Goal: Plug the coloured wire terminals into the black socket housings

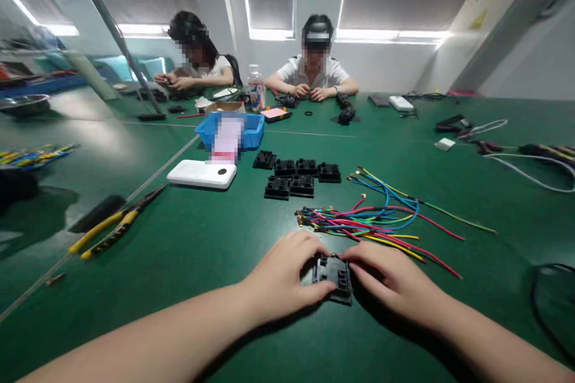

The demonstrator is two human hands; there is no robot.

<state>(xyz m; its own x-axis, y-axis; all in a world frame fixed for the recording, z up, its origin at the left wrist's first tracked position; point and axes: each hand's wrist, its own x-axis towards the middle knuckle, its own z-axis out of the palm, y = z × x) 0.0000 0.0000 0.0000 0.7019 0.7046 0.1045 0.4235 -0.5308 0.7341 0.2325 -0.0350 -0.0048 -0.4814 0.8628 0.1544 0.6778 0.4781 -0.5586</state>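
Observation:
A black plastic housing (333,280) with raised slots lies on the green table (251,347) right in front of me. My left hand (287,278) grips its left side, thumb on the lower face and fingers at the top edge. At the upper right corner, the bent fingers of my right hand (390,278) are pressed together. A small brass-coloured bit shows at the housing's top edge, between both hands' fingertips; what my right fingers hold is hidden. Just beyond lies a bundle of coloured wires (386,210) with metal terminals. Several more black housings (302,184) stand behind it.
To the left are yellow-handled pliers (119,221), a white power bank (202,175) and a blue bin (256,131). A black cable (539,305) curls at the right. Across the table, two people (314,69) work with their hands; a bottle (256,88) stands between them.

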